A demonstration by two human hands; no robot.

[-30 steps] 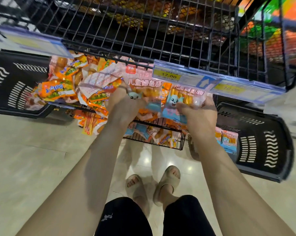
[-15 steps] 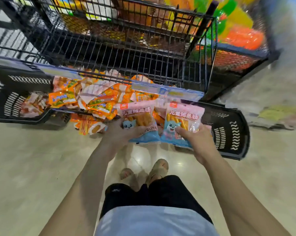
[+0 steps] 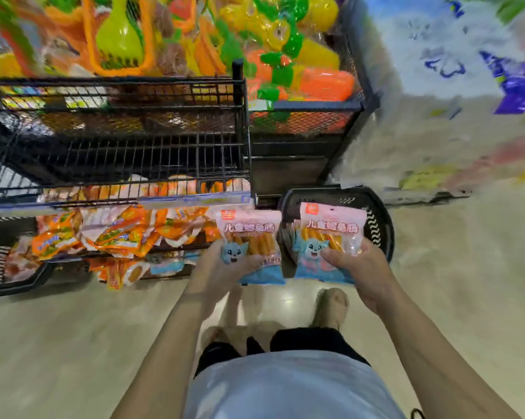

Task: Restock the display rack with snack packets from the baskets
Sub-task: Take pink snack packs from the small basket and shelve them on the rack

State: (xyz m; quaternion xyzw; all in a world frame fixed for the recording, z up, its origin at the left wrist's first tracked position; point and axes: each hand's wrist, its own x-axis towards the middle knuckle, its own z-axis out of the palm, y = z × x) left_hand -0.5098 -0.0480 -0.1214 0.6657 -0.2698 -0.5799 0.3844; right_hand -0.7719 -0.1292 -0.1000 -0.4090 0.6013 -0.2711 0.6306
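Observation:
My left hand grips a pink-and-blue snack packet with a cartoon animal on it, upright in front of the black wire display rack. My right hand grips a small stack of the same packets over the black basket on the right. The rack's lower shelf holds a heap of orange snack packets. A second black basket with packets in it stands on the floor at the left.
Above the wire shelves lie bright plastic toys in green, yellow and orange. A mesh bin of toys adjoins the rack on the right. The beige floor spreads around my feet. The view is blurred at the right.
I have straightened up and drawn back from the rack. Both hands came away from the lower shelf with packets, and the hands have moved apart; more of the upper shelves shows.

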